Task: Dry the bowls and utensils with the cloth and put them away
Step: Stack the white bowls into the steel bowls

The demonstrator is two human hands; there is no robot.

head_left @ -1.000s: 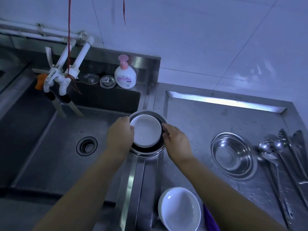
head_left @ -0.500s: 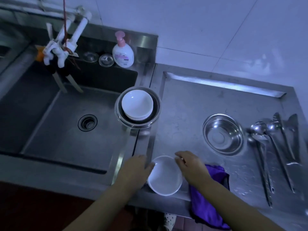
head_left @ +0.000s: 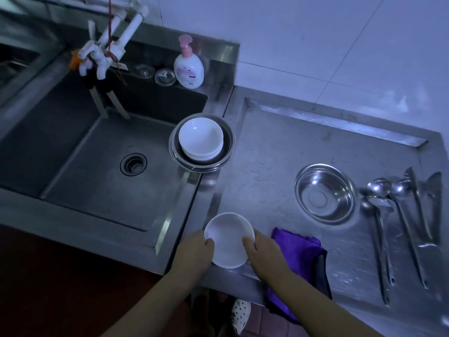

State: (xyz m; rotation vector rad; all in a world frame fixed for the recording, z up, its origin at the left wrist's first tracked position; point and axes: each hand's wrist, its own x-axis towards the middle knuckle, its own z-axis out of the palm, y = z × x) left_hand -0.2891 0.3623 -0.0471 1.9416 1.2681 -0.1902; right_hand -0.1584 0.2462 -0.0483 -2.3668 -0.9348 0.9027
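1. Left hand (head_left: 194,249) and right hand (head_left: 263,251) both grip a white bowl (head_left: 228,240) by opposite rims — at the bench (head_left: 267,166) front edge.
2. Purple cloth (head_left: 300,254) lies just right of the right hand, draped over the bench edge.
3. White bowls (head_left: 200,139) stacked inside a steel basin (head_left: 228,139) on the sink (head_left: 97,152) corner.
4. Steel bowl (head_left: 325,193) sits alone; spoons and knives (head_left: 398,215) lie beside it — far right.
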